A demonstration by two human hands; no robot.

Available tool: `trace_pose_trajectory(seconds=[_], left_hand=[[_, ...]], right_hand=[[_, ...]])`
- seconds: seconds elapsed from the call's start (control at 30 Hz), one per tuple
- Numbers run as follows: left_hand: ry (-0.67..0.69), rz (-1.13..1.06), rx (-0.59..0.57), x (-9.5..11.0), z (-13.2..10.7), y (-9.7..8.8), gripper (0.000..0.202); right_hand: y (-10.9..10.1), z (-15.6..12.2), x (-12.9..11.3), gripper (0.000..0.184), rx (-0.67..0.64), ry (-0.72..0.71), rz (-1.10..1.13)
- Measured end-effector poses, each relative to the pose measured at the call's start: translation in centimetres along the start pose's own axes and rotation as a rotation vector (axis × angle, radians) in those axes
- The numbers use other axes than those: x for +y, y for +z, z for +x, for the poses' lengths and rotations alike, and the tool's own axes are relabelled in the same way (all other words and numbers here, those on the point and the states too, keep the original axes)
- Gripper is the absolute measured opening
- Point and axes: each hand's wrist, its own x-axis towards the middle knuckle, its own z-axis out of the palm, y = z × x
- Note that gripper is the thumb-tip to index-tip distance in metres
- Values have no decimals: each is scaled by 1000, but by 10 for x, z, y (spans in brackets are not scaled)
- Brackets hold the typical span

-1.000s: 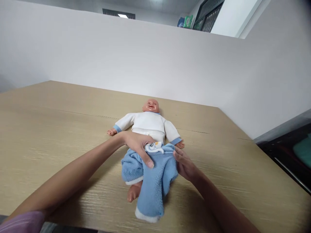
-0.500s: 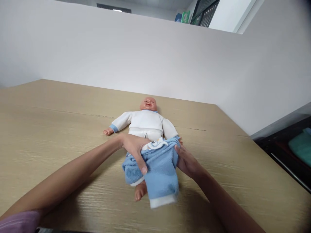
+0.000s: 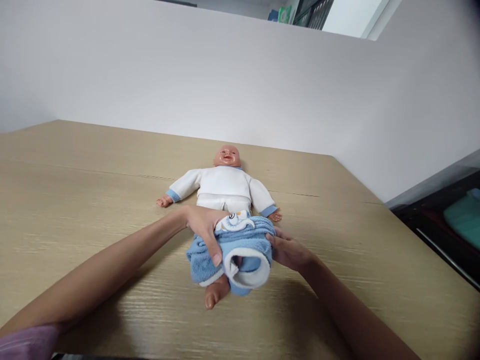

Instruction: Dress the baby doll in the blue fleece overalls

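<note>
A baby doll (image 3: pixel 223 181) lies on its back, head away from me, in a white top with blue cuffs. Blue fleece pants (image 3: pixel 245 242) with white leg cuffs and a cartoon face are bunched over its legs. One bare doll foot (image 3: pixel 216 292) sticks out of the left leg opening. The right leg opening faces me as a white-rimmed ring, and the other foot is hidden inside. My left hand (image 3: pixel 206 230) grips the pants from the left, thumb on top and fingers hidden beneath. On the right side, my right hand (image 3: pixel 288 250) pinches the bunched fabric.
The doll rests on a wide wooden table (image 3: pixel 93 200). A white wall (image 3: pixel 225 80) rises behind it. Beyond the table's right edge stands a dark container (image 3: pixel 442 215) with a teal item in it.
The right pant leg, which hung straight down toward me, is now pulled up and shortened, its opening turned to face me. Both hands keep hold of the pants.
</note>
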Motion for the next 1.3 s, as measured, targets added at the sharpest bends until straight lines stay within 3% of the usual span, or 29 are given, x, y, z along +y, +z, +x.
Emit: trace_pose_trajectory(seconds=[0.13,0.23,0.3,0.43,0.63,0.7,0.8,0.9,1.0,1.13,1.3], left_hand=[[-16,15,98,0,-2,2,70],[-56,22,126,-4,-6,1,69],[-52,14,131,-8,-8,0,67],[-42,17,150,-13,-9,1,64],[-21,57,327,-5,-5,10,59],[17,110,339,0,-3,14,59],[1,229,394,8,-1,19,61],[-106,351,451,15,-1,25,58],[-170,478,453,24,-1,35,49],[-243,626,437,34,-1,51,45],[-434,735,409,37,0,60,51]], right_hand=[[3,0,1,46,-58,49,-1],[7,-4,-10,61,-238,40,-156],[11,-7,-17,73,-284,7,-253],[15,-2,-21,55,-59,-101,-416],[33,7,-19,36,387,-302,-529],[43,-3,-20,35,390,-215,-515],[55,-26,-16,43,275,-13,-328],[66,-48,-5,41,203,1,-193],[81,-58,8,46,217,-4,-167],[105,-58,24,53,427,27,-341],[123,-56,39,32,934,-249,-786]])
